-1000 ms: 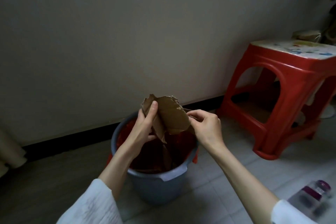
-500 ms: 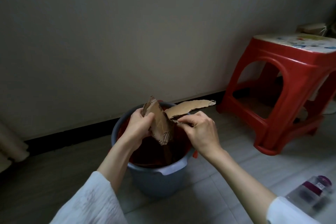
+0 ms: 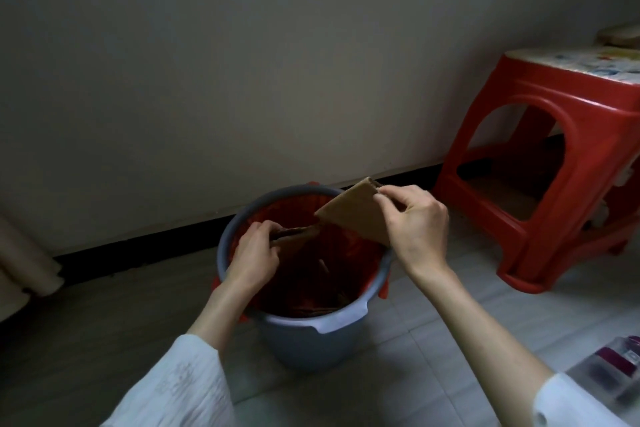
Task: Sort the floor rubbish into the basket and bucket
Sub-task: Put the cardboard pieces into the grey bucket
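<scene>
A plain pale wall (image 3: 277,62) is filling the upper part of the view, edged below by a dark skirting strip (image 3: 166,239), and a tiled floor (image 3: 433,350) is spreading beneath it. One red plastic stool (image 3: 540,163) is being seen at the right, its seat covered by a pale patterned top on which no writing can be read. One grey bucket (image 3: 311,347) is standing upright on the floor just in front of the wall, lined with a red bag (image 3: 349,253) whose edge is being folded over the rim; brown scraps are lying at its bottom. Two pieces of brown cardboard are being held over the bucket mouth. The larger cardboard piece (image 3: 356,215) is being pinched at its upper edge by the right hand (image 3: 415,222), its long axis slanting from upper right, above the far rim, down toward the bucket's right side, its flat face turned toward the camera. The smaller cardboard piece (image 3: 294,236) is being gripped by the curled fingers of the left hand (image 3: 254,253), lying nearly level and pointing rightward toward the lower corner of the larger piece; whether the two are touching cannot be told. Both arms are being shown in white sleeves (image 3: 180,392). One clear bottle (image 3: 609,371) with a purple label is lying at the lower right corner, its print too blurred to read.
</scene>
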The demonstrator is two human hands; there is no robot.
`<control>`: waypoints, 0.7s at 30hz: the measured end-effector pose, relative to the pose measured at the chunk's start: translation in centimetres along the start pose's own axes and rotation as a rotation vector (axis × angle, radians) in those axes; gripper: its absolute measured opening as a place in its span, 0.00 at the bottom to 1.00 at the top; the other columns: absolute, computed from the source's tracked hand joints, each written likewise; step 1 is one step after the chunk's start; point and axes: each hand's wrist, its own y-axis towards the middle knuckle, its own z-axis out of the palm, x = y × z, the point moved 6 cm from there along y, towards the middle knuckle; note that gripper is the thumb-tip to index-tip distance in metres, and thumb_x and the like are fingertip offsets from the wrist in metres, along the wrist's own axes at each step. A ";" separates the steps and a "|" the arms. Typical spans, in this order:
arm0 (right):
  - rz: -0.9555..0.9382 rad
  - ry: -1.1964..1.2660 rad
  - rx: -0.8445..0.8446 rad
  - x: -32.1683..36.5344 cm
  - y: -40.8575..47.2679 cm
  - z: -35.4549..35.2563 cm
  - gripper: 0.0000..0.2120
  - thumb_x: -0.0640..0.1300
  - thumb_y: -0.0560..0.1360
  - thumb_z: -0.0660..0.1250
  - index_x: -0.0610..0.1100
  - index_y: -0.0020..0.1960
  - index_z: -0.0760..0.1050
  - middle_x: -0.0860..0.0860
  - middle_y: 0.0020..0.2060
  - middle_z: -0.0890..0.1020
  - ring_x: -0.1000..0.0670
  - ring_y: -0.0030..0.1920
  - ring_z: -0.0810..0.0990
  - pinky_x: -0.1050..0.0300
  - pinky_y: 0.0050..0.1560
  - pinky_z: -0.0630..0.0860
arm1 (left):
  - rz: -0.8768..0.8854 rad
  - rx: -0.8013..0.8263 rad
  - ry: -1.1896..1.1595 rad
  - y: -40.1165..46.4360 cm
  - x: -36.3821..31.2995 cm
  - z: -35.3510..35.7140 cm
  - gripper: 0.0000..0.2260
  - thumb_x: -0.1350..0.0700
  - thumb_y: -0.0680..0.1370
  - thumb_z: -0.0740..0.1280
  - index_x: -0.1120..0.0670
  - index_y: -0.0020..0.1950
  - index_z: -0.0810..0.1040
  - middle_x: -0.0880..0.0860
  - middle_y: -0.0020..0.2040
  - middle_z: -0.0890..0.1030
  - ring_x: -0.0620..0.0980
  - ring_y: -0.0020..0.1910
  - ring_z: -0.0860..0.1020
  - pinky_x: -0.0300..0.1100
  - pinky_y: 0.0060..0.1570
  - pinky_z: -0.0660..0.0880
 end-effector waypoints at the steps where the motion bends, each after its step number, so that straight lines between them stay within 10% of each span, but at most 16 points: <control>1: 0.011 -0.009 -0.029 -0.2 0.3 -0.3 0.06 0.41 0.71 0.71 0.42 0.46 0.84 0.46 0.42 0.85 0.43 0.45 0.81 0.51 0.47 0.76 | 0.024 0.015 0.020 0.1 0.0 0.2 0.14 0.64 0.75 0.65 0.55 0.59 0.74 0.55 0.58 0.76 0.54 0.59 0.74 0.47 0.59 0.70; 11: -0.146 -0.014 0.009 1.1 0.2 1.1 0.06 0.40 0.70 0.69 0.42 0.45 0.84 0.47 0.40 0.84 0.44 0.42 0.81 0.53 0.44 0.76 | 0.035 0.632 0.418 -1.0 1.4 5.3 0.27 0.60 0.77 0.62 0.42 0.73 0.61 0.50 0.71 0.68 0.53 0.69 0.67 0.48 0.64 0.69; 21: -0.332 -0.010 0.096 4.7 -1.9 5.9 0.06 0.43 0.68 0.69 0.44 0.42 0.84 0.51 0.36 0.84 0.47 0.38 0.81 0.58 0.40 0.72 | 0.136 -0.053 0.161 -1.0 3.0 -0.5 0.21 0.63 0.75 0.61 0.54 0.69 0.69 0.55 0.70 0.68 0.52 0.74 0.59 0.45 0.72 0.56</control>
